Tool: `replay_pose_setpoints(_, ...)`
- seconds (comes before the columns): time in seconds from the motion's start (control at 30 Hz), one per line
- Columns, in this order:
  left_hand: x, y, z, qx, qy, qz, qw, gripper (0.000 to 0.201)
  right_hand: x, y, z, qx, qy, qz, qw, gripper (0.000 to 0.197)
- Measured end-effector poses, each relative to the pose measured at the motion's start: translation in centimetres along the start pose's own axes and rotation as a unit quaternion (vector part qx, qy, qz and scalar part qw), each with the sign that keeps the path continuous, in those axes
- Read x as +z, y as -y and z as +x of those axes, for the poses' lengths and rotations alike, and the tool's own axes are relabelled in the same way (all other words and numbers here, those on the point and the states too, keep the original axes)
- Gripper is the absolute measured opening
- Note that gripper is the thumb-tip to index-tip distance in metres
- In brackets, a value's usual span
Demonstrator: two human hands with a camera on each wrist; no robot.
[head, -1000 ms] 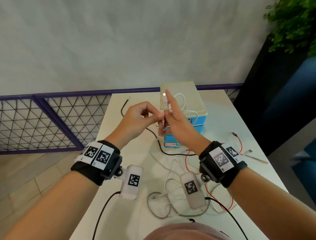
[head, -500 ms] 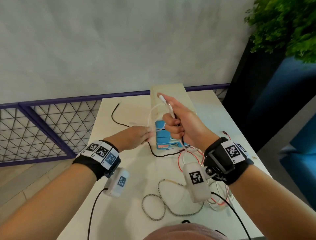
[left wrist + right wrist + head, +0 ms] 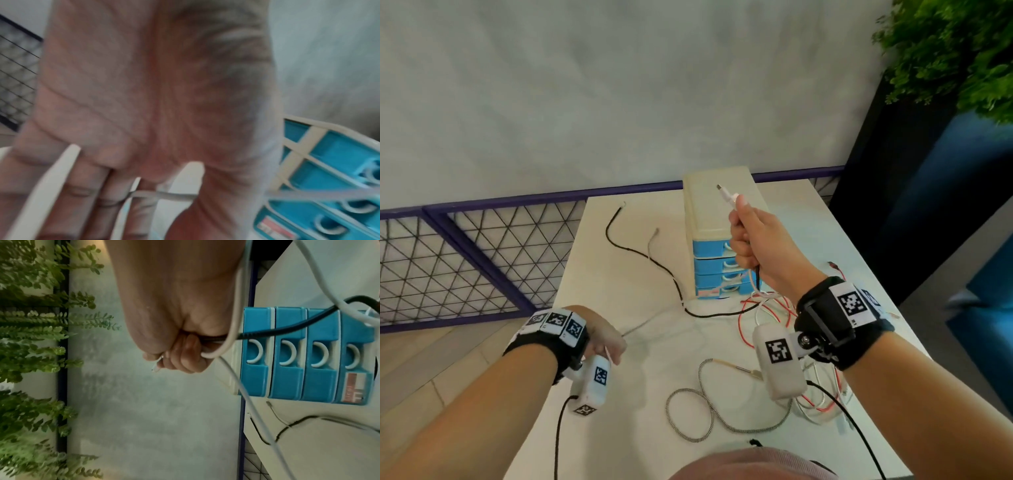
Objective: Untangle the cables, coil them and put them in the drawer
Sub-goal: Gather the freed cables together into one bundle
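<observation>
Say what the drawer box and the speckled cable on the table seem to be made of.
Drawer box: probably moulded plastic, smooth cream shell with glossy blue fronts. Speckled cable: apparently a woven fabric sleeve, judging by its fine black-and-white weave and matt look.

Between my two hands the white table (image 3: 654, 370) lies bare, so there I have room to pass. A black cable (image 3: 654, 262) snakes across the left approach to the blue drawer unit (image 3: 717, 263), and red and white cables (image 3: 767, 313) pile before its fronts. A braided cable (image 3: 709, 411) loops at the near edge.
</observation>
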State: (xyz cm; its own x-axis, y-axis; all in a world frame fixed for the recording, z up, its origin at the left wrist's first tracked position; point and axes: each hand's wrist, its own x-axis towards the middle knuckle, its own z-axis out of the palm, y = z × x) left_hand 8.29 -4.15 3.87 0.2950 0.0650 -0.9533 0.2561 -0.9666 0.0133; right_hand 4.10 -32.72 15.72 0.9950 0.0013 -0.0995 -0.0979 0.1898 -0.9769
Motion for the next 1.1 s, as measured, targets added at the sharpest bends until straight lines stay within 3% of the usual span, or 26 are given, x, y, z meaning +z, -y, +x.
replay_pose_setpoints(0.07,0.1,0.6,0.4,0.022,-0.063,-0.062,0.996,0.021,-0.7,0.0,0.1,0.015,0.005,0.022,1.0,0.038)
replay_pose_setpoints(0.17,-2.1,0.4,0.2,0.066,-0.255,-0.074,0.962,0.022,-0.8,-0.3,0.0,0.043,0.038,-0.002,0.998,0.039)
replay_pose_setpoints(0.23,-4.2,-0.1,-0.5,0.107,-0.389,-0.128,0.906,0.029,-0.5,-0.6,-0.1,0.047,0.058,-0.035,0.997,0.039)
replay_pose_setpoints(0.3,-5.8,-0.9,-2.1,0.163,-0.511,-0.186,0.823,0.034,-0.1,-0.8,-0.1,0.04,0.061,-0.061,0.995,0.039)
replay_pose_setpoints(0.37,-6.5,-1.7,-3.9,0.246,-0.557,-0.244,0.755,0.039,0.2,-0.9,0.1,0.031,0.05,-0.071,0.996,0.039)
replay_pose_setpoints(0.4,-6.6,-2.1,-4.7,0.281,-0.551,-0.245,0.746,0.052,0.3,-0.9,0.2,0.027,0.043,-0.07,0.996,0.038)
replay_pose_setpoints(0.43,-6.5,-2.4,-5.1,0.289,-0.532,-0.214,0.767,0.07,0.3,-1.0,0.3,0.025,0.037,-0.067,0.997,0.038)
replay_pose_setpoints(0.47,-6.1,-2.7,-5.5,0.275,-0.502,-0.15,0.806,0.082,0.3,-1.0,0.4,0.023,0.032,-0.063,0.997,0.038)
replay_pose_setpoints(0.53,-4.8,-3.3,-5.6,0.191,-0.437,0.039,0.878,0.082,0.3,-1.3,0.6,0.017,0.026,-0.051,0.998,0.036)
replay_pose_setpoints(0.57,-4.1,-3.8,-5.7,0.13,-0.417,0.134,0.889,0.071,0.3,-1.5,0.7,0.014,0.026,-0.043,0.999,0.034)
replay_pose_setpoints(0.6,-3.4,-4.4,-5.9,0.088,-0.42,0.208,0.879,0.058,0.3,-1.7,0.8,0.012,0.025,-0.031,0.999,0.032)
replay_pose_setpoints(0.63,-2.7,-5.2,-5.9,0.087,-0.442,0.246,0.858,0.048,0.3,-1.9,0.9,0.01,0.024,-0.017,1.0,0.029)
replay_pose_setpoints(0.67,-2.2,-6.0,-5.9,0.141,-0.472,0.243,0.835,0.044,0.4,-2.0,1.1,0.008,0.023,0.001,1.0,0.028)
replay_pose_setpoints(0.7,-1.7,-7.0,-5.9,0.237,-0.483,0.188,0.821,0.043,0.5,-2.1,1.2,0.006,0.021,0.023,0.999,0.029)
replay_pose_setpoints(0.73,-1.0,-8.1,-6.4,0.348,-0.451,0.085,0.817,0.041,0.6,-2.2,1.3,0.003,0.019,0.046,0.999,0.029)
replay_pose_setpoints(0.8,0.9,-10.0,-8.2,0.499,-0.271,-0.097,0.817,0.04,0.9,-2.2,1.4,-0.007,0.012,0.089,0.996,0.03)
replay_pose_setpoints(0.9,3.9,-12.4,-9.9,0.556,-0.099,-0.198,0.801,0.037,1.4,-1.7,1.4,-0.014,-0.006,0.169,0.985,0.031)
replay_pose_setpoints(1.0,5.0,-13.2,-9.9,0.591,0.033,-0.348,0.727,0.036,1.1,-0.8,1.3,-0.021,-0.004,0.196,0.98,0.03)
replay_pose_setpoints(1.07,4.8,-13.0,-10.4,0.577,0.117,-0.445,0.675,0.036,0.4,-0.4,1.4,-0.028,0.0,0.177,0.984,0.029)
replay_pose_setpoints(1.1,4.6,-12.9,-10.7,0.569,0.138,-0.47,0.661,0.035,0.1,-0.3,1.5,-0.032,0.001,0.166,0.986,0.028)
